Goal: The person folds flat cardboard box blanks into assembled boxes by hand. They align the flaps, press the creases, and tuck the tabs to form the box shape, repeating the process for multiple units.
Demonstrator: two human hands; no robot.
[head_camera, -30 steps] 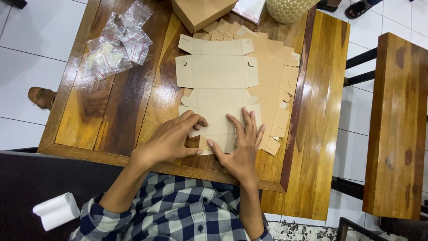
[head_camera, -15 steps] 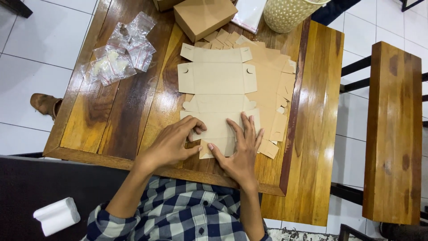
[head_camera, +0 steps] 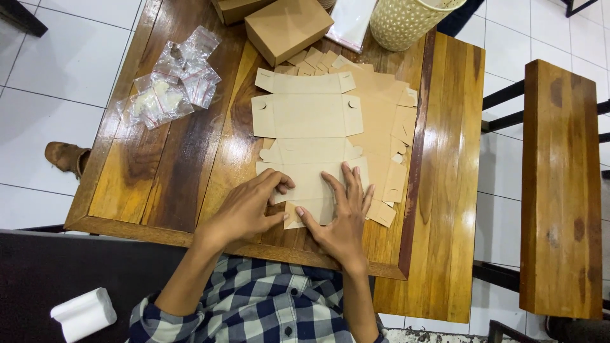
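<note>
Two hands, left (head_camera: 244, 209) and right (head_camera: 340, 213), flat, fingers spread, pressing one unfolded cardboard box blank (head_camera: 305, 136); one folded box (head_camera: 288, 28) beyond.

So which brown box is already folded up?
The closed brown box at the table's far end, beside the yellow basket. The cardboard sheets by the hands still lie flat.

Near edge: my left hand (head_camera: 248, 206) and right hand (head_camera: 340, 216) lie flat on the unfolded tan cardboard box blank (head_camera: 305, 127), filling the way in front of me.
Left stretch: bare dark wooden tabletop (head_camera: 159, 171) between the blank and the table's left rim; my hand could pass here.
Far left: heap of small clear plastic bags (head_camera: 168, 76) blocks that corner.
Far edge: folded brown cardboard box (head_camera: 287, 26) and cream woven basket (head_camera: 406, 22) close it off.
Right stretch: stack of tan cardboard blanks (head_camera: 387, 127), then an open strip of glossy wood (head_camera: 451, 159).
</note>
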